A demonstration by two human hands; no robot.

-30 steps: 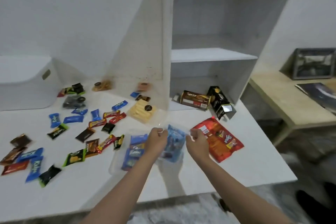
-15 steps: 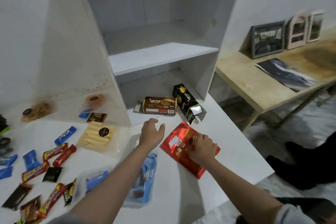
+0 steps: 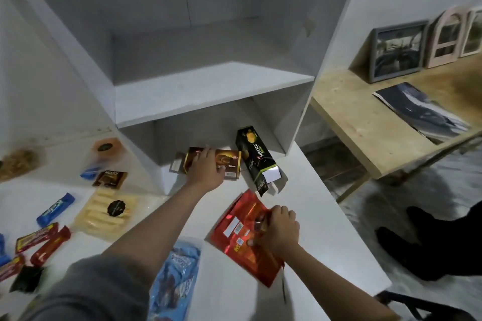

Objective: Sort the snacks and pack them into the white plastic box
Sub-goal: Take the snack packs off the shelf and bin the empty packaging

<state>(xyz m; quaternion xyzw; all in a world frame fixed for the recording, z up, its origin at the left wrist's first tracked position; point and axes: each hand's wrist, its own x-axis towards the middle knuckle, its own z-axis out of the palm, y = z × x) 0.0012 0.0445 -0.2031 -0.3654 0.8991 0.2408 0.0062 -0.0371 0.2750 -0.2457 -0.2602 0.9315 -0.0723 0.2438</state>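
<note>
- Shelf unit (image 3: 208,86): white laminated board, square-edged, stood on the surface; the upper bay is bare, the lower bay shelters two cartons at its mouth.
- Surface (image 3: 326,229): white, smooth, matt; snacks are spread flat over it, seemingly so that kinds can be told apart before packing.
- White plastic box: not in view; nothing can be said of its contents.
- Side table (image 3: 365,122): bare wood, well apart to the right, carrying framed pictures; no part in the task.
- Red pouch (image 3: 242,240): glossy crinkled foil, flat, printed labels uppermost, near the front edge. It is pinched at its right edge, judged ready for lifting.
- Blue bag (image 3: 174,276): soft clear film over blue wrappers, lying slack beside the pouch.
- Black carton (image 3: 257,159): long cardboard, end flap open, propped aslant by the brown carton.
- Brown carton (image 3: 224,161): rigid card, lying flat at the lower bay's mouth, a flap open at its left end.
- Yellow pack (image 3: 107,214): clear film over pale biscuit rows, round dark sticker.
- Left hand (image 3: 206,167): laid over the brown carton, fingers curled on its top; grip closing on it, though a full hold cannot be confirmed.
- Right hand (image 3: 280,229): grip clenched on the red pouch.
- Small bars (image 3: 49,240): red and blue wrappers, loose at left, not yet sorted.
</note>
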